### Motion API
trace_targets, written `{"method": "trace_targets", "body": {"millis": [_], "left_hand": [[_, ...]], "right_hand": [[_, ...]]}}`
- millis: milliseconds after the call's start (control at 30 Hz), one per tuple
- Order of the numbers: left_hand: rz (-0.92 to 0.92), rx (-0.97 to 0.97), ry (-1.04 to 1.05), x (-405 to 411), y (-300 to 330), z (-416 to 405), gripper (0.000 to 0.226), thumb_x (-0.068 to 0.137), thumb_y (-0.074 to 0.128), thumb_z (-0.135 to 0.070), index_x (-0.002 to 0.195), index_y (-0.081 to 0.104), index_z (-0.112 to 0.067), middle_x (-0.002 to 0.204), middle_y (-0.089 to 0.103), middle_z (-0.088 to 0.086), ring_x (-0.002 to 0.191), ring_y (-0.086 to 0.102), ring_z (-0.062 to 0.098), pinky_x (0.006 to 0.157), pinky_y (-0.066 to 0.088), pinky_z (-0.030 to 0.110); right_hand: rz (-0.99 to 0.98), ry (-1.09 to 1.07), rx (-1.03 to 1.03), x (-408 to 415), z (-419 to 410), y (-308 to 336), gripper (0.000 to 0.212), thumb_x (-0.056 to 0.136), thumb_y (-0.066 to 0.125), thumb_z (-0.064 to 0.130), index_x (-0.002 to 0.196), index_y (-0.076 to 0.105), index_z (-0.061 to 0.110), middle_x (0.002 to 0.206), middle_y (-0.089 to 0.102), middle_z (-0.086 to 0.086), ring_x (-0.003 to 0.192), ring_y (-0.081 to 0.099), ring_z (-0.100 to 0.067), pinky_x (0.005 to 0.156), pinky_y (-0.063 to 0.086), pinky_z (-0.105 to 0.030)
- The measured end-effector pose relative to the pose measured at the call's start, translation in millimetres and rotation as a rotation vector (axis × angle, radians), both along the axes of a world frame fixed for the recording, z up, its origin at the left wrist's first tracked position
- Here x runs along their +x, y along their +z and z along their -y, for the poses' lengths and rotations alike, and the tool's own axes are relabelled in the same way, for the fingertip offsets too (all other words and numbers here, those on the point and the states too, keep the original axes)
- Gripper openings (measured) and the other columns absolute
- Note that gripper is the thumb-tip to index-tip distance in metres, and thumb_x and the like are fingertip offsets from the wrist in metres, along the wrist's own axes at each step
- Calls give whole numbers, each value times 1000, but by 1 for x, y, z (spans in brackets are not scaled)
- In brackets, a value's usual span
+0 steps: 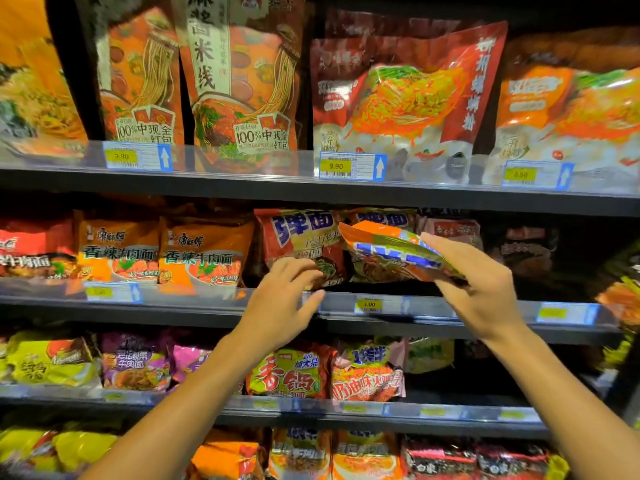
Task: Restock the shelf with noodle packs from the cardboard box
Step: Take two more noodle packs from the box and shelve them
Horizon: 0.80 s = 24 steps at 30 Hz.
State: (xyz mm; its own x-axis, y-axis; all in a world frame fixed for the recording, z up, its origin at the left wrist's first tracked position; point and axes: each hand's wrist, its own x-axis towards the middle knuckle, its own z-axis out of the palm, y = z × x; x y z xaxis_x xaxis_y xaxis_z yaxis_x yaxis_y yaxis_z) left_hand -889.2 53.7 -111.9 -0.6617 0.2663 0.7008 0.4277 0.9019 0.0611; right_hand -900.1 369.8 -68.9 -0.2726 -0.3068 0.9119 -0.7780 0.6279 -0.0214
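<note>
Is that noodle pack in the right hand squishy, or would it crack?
Probably crinkly outside: the noodle pack has a shiny, puffy film wrapper. It seems light, since the right hand holds it by one end. The noodles inside may crack if squeezed hard.

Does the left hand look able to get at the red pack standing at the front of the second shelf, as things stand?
Probably yes. The left hand is already at the red pack, fingers by its lower edge, nothing between them. The right hand holds another noodle pack off to the side.

Dark gap [519,271] right of right-hand fingers [446,249]; standing packs [301,244] block the shelf [346,322] ahead of left fingers [298,268].
</note>
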Motion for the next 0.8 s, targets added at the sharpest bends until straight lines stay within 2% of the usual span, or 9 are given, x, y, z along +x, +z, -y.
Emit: {"method": "trace_targets", "body": {"millis": [133,233,333,433,500,567,600,667,800], "left_hand": [[91,-99,59,-5,-3,-6,61,99,27,-59,139,54,-21,142,52,-5,134,40,20,112,37,40],[153,-143,104,-6,2,-8,69,97,16,-64,143,49,-26,147,47,-6,138,35,23,116,32,41],[211,-173,156,-5,7,-10,80,91,5,-69,148,43,-26,150,44,-3,137,35,28,115,29,41],[303,-222,217,-7,10,-11,88,86,-3,-73,153,32,-27,154,37,-2,134,34,31,114,31,41],[329,-240,245,-9,9,-10,91,85,-4,-74,154,30,-26,156,36,-1,137,34,33,116,29,43],[328,-257,265,-11,8,-9,90,86,-4,-74,155,28,-26,157,36,-2,138,35,33,116,28,44],[334,-263,273,-12,7,-8,89,86,-4,-74,155,27,-26,157,35,-2,139,35,33,116,28,44],[356,-261,292,-10,7,-10,91,85,-4,-74,156,26,-26,159,33,-2,139,34,34,115,29,43],[366,-247,304,-3,10,-15,92,83,-5,-74,156,24,-26,159,31,-2,139,33,34,112,30,42]], "right_hand": [[196,-10,0,-19,6,7,54,84,70,3,136,61,15,130,62,8,118,59,-8,102,44,-15],[323,-22,-80,-26,9,21,50,86,70,0,133,63,15,117,66,8,102,60,0,81,48,-5],[404,-43,-90,-35,3,33,35,89,70,5,123,69,9,101,69,5,87,63,3,70,52,-13],[499,-95,-50,-44,-2,43,11,88,73,15,96,74,8,84,72,0,72,64,1,62,50,-25],[596,-168,-32,-51,0,44,24,87,76,19,68,66,9,64,65,0,58,58,-6,53,40,-29],[730,-253,-91,-60,4,42,43,87,73,13,52,48,9,50,49,0,47,44,-14,47,30,-30],[792,-309,-143,-64,8,40,45,87,71,10,52,44,5,49,43,-2,47,38,-17,47,26,-29],[872,-379,-240,-70,19,36,39,90,66,9,60,46,-7,58,45,-8,61,45,-21,50,26,-31],[900,-508,-177,-74,38,33,34,97,55,10,67,48,-4,85,58,-18,98,60,-35,68,42,-32]]}}
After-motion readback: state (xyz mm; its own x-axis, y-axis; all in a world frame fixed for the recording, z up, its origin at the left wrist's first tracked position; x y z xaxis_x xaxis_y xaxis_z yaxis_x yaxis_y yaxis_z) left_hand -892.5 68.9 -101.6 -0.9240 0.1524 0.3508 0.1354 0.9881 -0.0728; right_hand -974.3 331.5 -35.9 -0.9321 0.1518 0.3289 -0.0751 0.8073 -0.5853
